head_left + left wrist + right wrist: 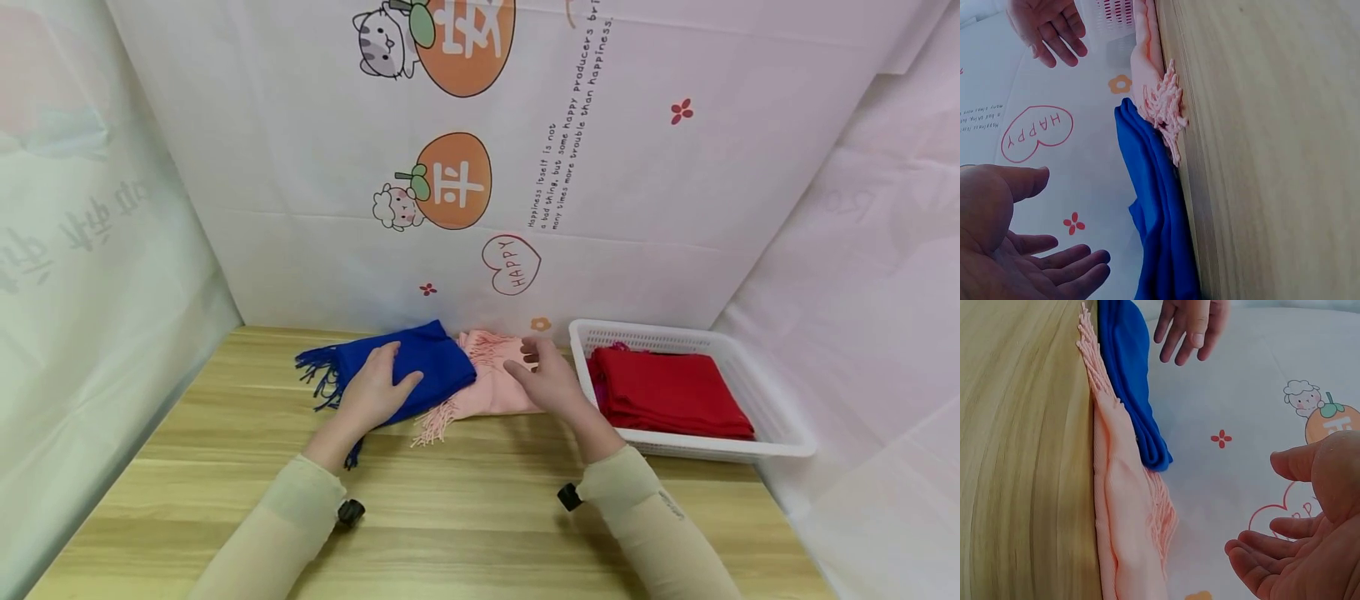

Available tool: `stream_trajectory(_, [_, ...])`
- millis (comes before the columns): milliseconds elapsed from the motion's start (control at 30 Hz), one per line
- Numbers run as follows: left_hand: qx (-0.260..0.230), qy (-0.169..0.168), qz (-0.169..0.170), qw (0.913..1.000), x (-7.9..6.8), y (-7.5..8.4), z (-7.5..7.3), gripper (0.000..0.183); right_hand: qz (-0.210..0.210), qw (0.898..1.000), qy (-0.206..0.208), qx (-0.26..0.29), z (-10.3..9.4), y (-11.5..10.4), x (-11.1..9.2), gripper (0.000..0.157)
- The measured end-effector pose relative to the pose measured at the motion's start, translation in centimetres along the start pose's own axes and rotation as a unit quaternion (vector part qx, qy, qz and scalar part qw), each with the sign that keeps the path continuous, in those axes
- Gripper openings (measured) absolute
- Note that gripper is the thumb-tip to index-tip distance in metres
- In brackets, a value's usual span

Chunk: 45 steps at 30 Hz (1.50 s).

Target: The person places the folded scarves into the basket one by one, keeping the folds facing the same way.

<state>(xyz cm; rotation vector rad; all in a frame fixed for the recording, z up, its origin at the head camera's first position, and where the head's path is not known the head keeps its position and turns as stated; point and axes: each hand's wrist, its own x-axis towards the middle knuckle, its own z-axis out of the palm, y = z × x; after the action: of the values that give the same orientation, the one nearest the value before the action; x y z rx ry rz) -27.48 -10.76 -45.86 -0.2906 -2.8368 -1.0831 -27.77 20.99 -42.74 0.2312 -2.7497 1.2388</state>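
Observation:
A folded blue scarf with fringed ends lies at the back of the table, one corner overlapping a folded pink scarf on its right. Over the blue scarf hovers my left hand, fingers relaxed and apart from the cloth, as the left wrist view shows with a gap beside the blue folds. My right hand hangs above the right part of the pink scarf, thumb and fingers spread. In the right wrist view nothing lies between its fingers, and the pink cloth is apart from it.
A white plastic basket stands at the back right, holding a folded red scarf with a magenta cloth partly showing beneath. A printed white sheet rises behind the wooden table, with pale sheets at both sides.

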Motion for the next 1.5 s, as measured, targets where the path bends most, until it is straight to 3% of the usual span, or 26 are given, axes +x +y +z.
stream_trajectory(533, [0.007,0.002,-0.007,0.9999,-0.6,-2.5,-1.2,0.082,-0.024,0.999,-0.041,-0.004,3.1,-0.8,1.2,0.065])
stream_trajectory(1033, [0.027,0.006,-0.012,0.9996,-0.6,-4.1,-2.4,0.084,-0.011,0.998,-0.065,0.001,5.2,-1.3,3.1,0.072])
stream_trajectory(1500, [0.038,0.011,-0.066,0.997,-0.9,-5.5,-3.3,0.084,-0.002,0.995,-0.102,0.01,6.6,-1.5,4.7,0.073])
